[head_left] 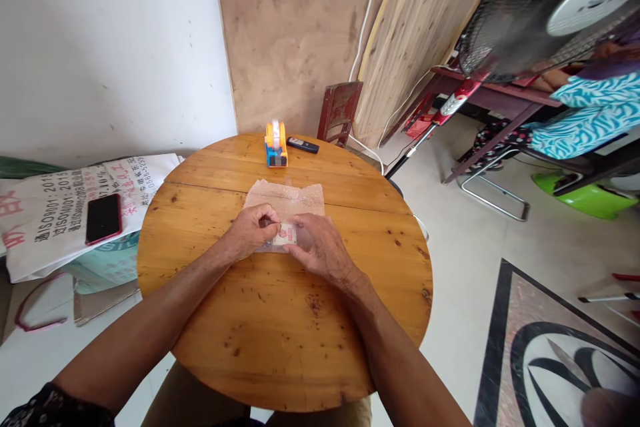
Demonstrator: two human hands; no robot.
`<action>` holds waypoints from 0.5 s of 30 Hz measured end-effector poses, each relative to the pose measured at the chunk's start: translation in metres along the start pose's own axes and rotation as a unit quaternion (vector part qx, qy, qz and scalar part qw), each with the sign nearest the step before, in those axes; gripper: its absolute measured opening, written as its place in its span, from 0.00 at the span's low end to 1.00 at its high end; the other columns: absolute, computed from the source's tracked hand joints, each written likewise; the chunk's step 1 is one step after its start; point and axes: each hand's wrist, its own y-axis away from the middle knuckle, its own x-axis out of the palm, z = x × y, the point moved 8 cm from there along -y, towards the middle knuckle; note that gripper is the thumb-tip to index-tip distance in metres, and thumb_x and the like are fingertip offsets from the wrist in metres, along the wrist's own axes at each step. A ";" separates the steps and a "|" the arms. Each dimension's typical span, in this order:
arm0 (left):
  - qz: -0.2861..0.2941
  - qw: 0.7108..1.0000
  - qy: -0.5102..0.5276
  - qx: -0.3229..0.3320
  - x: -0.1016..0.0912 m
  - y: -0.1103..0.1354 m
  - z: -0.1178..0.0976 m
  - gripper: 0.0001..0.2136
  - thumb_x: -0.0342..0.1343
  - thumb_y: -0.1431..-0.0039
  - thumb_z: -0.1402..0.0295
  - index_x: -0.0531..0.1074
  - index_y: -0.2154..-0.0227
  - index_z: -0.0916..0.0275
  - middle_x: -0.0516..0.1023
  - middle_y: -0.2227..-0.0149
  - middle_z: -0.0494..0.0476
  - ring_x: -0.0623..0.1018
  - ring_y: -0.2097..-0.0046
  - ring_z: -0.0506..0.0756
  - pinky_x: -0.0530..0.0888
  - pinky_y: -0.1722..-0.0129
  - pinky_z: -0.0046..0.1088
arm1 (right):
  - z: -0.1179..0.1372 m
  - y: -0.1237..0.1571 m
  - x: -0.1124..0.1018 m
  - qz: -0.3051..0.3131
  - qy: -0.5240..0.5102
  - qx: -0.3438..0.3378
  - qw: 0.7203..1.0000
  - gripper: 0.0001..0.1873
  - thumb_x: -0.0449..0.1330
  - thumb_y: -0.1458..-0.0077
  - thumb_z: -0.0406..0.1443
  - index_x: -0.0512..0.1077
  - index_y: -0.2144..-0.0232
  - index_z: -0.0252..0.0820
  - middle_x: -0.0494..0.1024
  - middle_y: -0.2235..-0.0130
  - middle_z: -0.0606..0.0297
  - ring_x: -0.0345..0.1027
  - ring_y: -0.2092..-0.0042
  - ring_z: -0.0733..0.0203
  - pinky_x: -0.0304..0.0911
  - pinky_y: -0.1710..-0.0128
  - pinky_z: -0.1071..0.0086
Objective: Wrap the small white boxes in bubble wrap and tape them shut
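Both my hands rest at the middle of a round wooden table [280, 320]. My left hand [251, 229] has its fingers curled and pinches the left end of a small pink and white packet [285, 235]. My right hand [320, 245] presses and grips the packet's right side with bent fingers. The packet lies on the near edge of a creased sheet of brown paper [287, 198] spread flat on the table. Beyond the paper stand an orange and blue tape dispenser [276, 145] and a dark handset [303, 145].
A red phone [103, 218] lies on printed white sacks [60, 213] at the left. A red chair [340, 111] stands behind the table. At the right are a fan [545, 7], a dark bench, and a seated person in blue patterned clothing [590, 113].
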 end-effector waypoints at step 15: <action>-0.014 1.000 -0.001 0.017 -0.008 -0.002 -0.004 0.12 0.60 0.54 0.61 0.71 0.69 0.63 0.75 0.69 0.52 0.74 0.68 0.52 0.69 0.68 0.26 | 0.010 -0.002 0.000 -0.015 0.030 -0.029 0.999 0.21 0.63 0.47 0.40 0.71 0.51 0.42 0.74 0.50 0.54 0.65 0.48 0.50 0.57 0.49 0.58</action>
